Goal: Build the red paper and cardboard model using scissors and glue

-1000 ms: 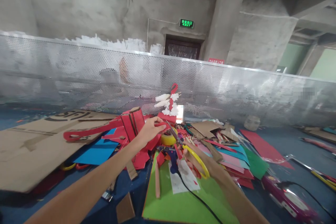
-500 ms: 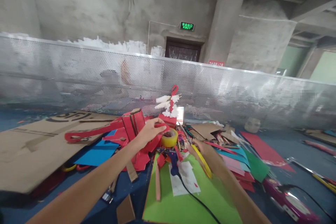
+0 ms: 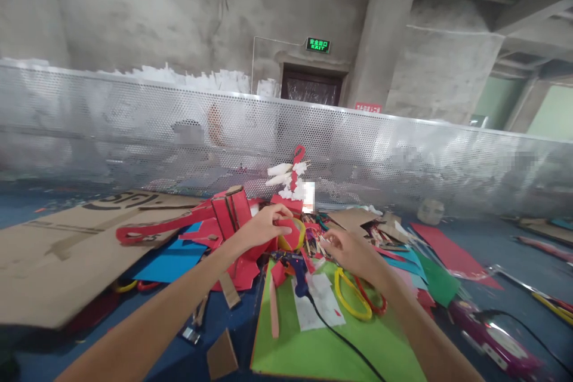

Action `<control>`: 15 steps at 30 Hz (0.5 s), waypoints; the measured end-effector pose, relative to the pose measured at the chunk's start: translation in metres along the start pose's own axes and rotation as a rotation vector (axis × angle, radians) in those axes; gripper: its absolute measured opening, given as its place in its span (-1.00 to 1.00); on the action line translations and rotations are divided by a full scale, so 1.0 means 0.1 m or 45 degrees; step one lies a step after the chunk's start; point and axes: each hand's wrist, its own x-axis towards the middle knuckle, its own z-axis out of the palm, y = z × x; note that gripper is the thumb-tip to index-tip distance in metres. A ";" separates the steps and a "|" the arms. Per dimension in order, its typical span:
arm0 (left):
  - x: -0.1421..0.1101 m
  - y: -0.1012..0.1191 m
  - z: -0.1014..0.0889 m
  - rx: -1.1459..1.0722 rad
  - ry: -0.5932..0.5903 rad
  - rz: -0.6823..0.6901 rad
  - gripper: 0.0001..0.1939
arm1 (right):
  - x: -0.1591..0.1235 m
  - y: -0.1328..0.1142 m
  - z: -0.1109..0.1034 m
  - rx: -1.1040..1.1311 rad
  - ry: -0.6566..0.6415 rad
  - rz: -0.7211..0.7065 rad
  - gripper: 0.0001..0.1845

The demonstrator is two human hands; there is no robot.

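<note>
My left hand [image 3: 268, 225] pinches a small red piece of card [image 3: 290, 235] in front of a yellow roll of tape [image 3: 302, 228]. To its right, my right hand [image 3: 351, 253] hovers with fingers loosely bent and apart, and I see nothing clearly held in it. Scissors with a yellow and a red handle [image 3: 354, 297] lie on the green board [image 3: 286, 358], just below my right hand; their blades are hidden. A dark blue glue gun [image 3: 301, 277] rests on a white sheet [image 3: 324, 313] between my forearms. A red cardboard construction [image 3: 228, 215] stands left of my left hand.
A large cardboard sheet [image 3: 58, 256] and a blue sheet [image 3: 170, 259] lie left. Behind my hands stands a red piece with white tufts [image 3: 295, 182]. Coloured paper [image 3: 441, 277] and a purple device [image 3: 492, 340] are right. A perforated metal screen [image 3: 134, 131] borders the back.
My right hand has let go of the scissors, which now lie on the green board, and it has moved nearer my left hand. The red card piece has turned to show its flat face.
</note>
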 end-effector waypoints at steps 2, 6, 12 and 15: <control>-0.01 0.01 -0.01 0.026 -0.064 0.025 -0.70 | 0.11 -0.24 0.03 0.329 -0.122 -0.066 -0.52; 0.00 0.02 -0.04 0.094 -0.115 0.094 -0.66 | 0.40 -0.54 0.21 0.768 -0.163 -0.116 -0.61; 0.03 0.12 -0.66 0.360 0.176 0.112 -0.62 | 0.75 -0.68 0.32 0.981 -0.081 -0.033 -0.79; -0.04 0.07 -1.32 0.613 0.419 0.140 -0.63 | 0.85 -0.66 0.29 1.040 -0.064 -0.045 -0.77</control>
